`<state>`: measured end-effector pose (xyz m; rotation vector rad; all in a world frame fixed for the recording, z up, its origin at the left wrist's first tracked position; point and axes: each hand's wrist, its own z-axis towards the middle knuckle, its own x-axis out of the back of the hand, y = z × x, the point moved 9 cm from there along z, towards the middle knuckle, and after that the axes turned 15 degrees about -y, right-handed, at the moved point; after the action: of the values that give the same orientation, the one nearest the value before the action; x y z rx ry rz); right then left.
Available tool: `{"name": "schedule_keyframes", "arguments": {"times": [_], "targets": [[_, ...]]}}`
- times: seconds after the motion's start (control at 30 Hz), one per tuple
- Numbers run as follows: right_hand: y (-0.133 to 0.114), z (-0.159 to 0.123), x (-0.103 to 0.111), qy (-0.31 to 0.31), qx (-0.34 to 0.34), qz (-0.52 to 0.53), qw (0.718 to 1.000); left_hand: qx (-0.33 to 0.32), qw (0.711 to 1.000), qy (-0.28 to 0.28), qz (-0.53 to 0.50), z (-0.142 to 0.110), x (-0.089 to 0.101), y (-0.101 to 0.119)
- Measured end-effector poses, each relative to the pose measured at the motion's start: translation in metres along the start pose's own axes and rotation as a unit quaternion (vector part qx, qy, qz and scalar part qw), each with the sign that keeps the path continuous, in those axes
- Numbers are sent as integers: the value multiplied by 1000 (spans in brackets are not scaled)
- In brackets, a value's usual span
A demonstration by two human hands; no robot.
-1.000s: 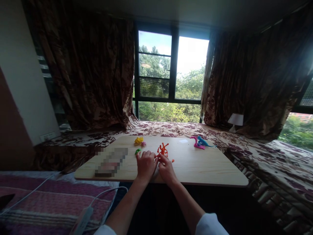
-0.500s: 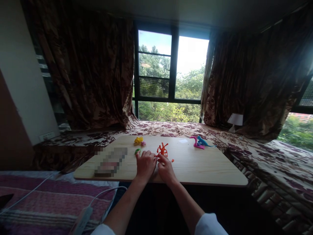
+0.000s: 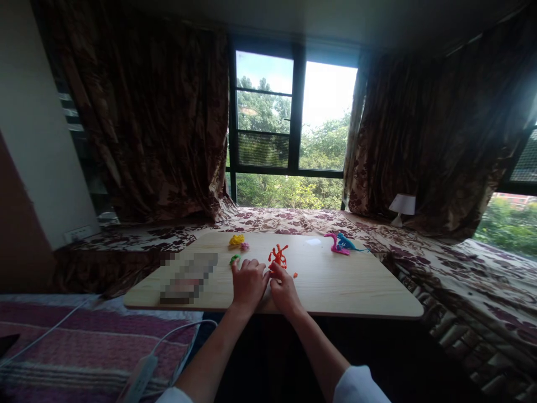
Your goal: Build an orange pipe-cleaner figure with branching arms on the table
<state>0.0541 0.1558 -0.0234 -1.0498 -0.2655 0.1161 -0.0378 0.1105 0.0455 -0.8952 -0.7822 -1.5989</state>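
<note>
several orange strands (image 3: 278,257), fanwise outward

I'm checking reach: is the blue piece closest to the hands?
No, the orange figure is by the right hand; the blue piece lies farther off.

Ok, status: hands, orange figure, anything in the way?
Left hand and right hand close together, grip hidden. Orange figure just beyond, contact unclear. Nearest clutter: green lump by left hand, orange bit by right.
</note>
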Motion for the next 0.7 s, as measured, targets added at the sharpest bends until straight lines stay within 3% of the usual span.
{"name": "schedule_keyframes", "arguments": {"times": [0.2,0.33,0.43,0.57,0.7], "targets": [[-12,-17,-2,-14,-14,-48,999,40,999,-9,-26,-23,-7,-18],[-37,-45,8,-41,24,-102,994,33,997,-32,-63,-38,-10,-11],[-47,-58,40,-17,33,-170,985,-14,992,-71,-101,-42,-15,11],[-35,-42,86,23,-29,-287,957,-24,990,-95,-104,-31,-26,33],[-14,-16,97,-5,-112,-392,913,5,991,-116,-69,-15,-45,35]]}}
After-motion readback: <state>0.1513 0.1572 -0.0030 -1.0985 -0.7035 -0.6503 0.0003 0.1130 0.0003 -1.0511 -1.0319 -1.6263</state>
